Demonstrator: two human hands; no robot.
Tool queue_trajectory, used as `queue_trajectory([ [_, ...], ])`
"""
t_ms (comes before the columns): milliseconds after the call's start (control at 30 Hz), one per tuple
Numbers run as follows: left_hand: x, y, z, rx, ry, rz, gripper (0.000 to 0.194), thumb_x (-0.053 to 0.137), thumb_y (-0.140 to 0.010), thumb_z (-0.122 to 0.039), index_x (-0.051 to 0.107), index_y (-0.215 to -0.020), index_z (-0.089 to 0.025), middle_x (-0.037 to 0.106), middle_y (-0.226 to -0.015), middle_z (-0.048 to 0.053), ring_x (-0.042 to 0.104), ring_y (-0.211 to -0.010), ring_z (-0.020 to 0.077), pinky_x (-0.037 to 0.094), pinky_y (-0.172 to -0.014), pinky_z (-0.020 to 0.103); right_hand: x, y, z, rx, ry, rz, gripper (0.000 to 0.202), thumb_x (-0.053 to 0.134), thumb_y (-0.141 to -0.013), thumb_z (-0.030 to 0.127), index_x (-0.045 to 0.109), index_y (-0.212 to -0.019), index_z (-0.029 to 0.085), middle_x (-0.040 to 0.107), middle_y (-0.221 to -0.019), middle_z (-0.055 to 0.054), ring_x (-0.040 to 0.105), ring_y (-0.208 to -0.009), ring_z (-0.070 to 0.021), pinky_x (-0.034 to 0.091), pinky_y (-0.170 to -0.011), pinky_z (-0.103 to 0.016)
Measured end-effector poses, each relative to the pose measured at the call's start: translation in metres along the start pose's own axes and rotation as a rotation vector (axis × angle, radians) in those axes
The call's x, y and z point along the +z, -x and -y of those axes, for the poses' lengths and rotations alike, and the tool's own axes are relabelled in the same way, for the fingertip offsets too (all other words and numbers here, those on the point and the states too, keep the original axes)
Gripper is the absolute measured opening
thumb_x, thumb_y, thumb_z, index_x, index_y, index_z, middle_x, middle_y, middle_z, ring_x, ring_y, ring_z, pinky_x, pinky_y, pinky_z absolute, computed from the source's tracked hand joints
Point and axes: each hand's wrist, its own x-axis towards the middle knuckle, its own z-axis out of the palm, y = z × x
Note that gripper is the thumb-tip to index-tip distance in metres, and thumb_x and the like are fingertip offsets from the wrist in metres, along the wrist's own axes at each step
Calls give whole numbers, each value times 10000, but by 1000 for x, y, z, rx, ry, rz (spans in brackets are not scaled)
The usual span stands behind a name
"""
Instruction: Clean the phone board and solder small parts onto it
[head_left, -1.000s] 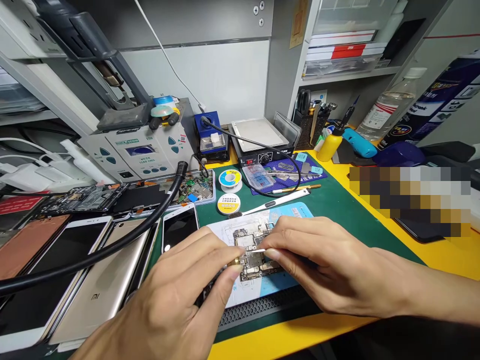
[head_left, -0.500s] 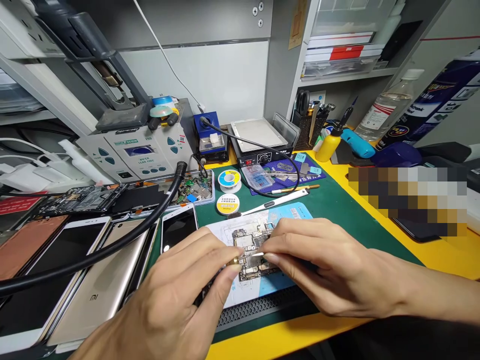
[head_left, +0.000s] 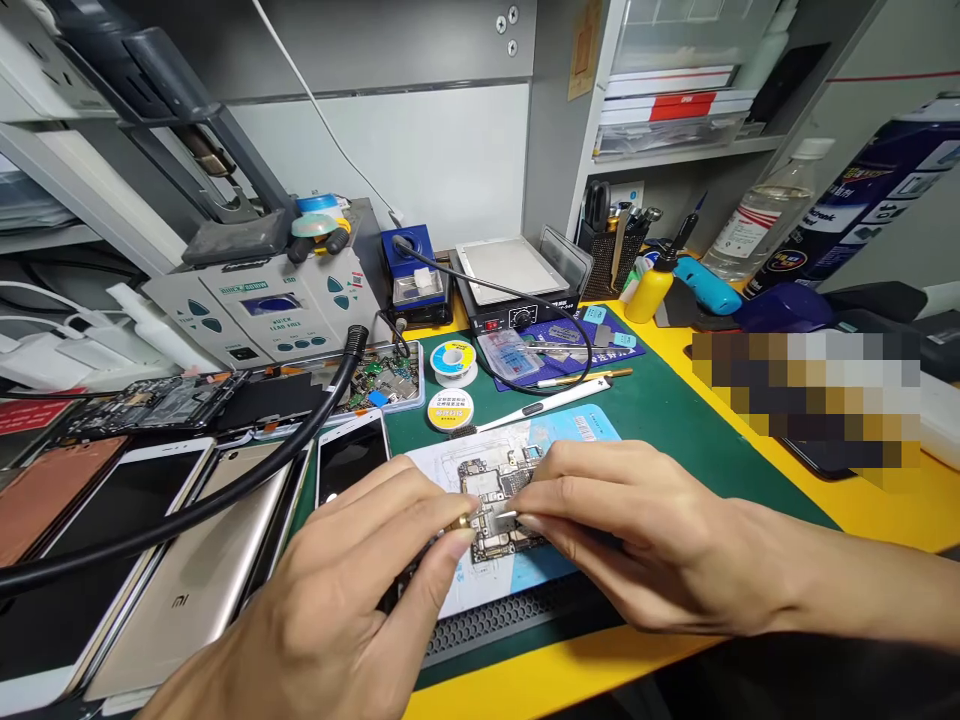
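A phone circuit board (head_left: 491,490) lies on a white and blue printed pad (head_left: 472,590), partly covered by my fingers. My left hand (head_left: 360,570) is closed at the board's left side, its thumb and fingers pinching a small brass-coloured piece (head_left: 459,522); the rest of that item is mostly hidden. Over the board's middle, my right hand (head_left: 637,530) pinches a thin pale-tipped item (head_left: 507,513), whose other end disappears behind the fingers. Both sets of fingertips are close together but apart, just above the board.
Several phones, one gold (head_left: 187,570), lie at the left under a thick black hose (head_left: 225,500). Behind the pad are solder spools (head_left: 454,360), a white brush (head_left: 547,398) and a heating plate (head_left: 510,275). A yellow bottle (head_left: 651,292) stands back right.
The view has shifted slightly, so everything sits a little further left. Both hands keep their pinches over the board, with only slight fingertip movement.
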Motion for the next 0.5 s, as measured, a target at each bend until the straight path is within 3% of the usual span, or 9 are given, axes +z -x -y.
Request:
queue_trajectory([
  [500, 1, 0, 1, 2, 14, 1, 329, 573, -989, 6, 675, -1256, -159, 696, -1058, 63, 656, -1024, 149, 551, -949, 285, 0, 1, 1, 1, 1, -11, 170, 608, -995, 12, 757, -1056, -43, 715, -840, -172, 638, -739, -184, 540, -648, -282],
])
